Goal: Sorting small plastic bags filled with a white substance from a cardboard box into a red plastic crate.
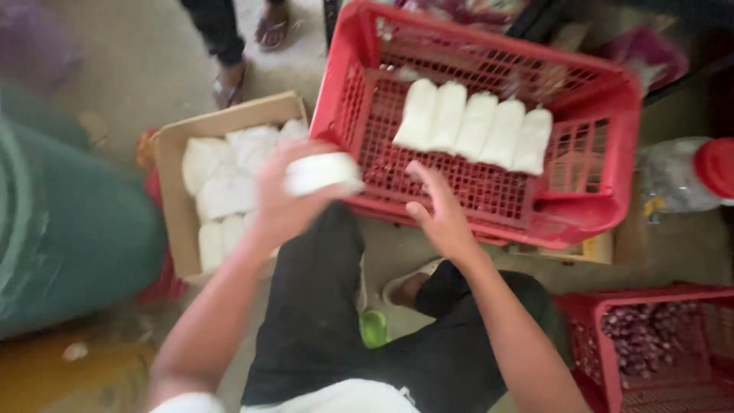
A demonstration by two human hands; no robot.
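Reaching forward from a bent elbow, the left hand [287,195] is curling its fingers tight around a white packet [323,172], holding it above the gap between the cardboard box [172,153] of similar packets and the red crate [604,99]. The right hand [440,214] is hovering with fingers spread and empty just at the crate's near rim, where five white packets are lying in a row [474,126].
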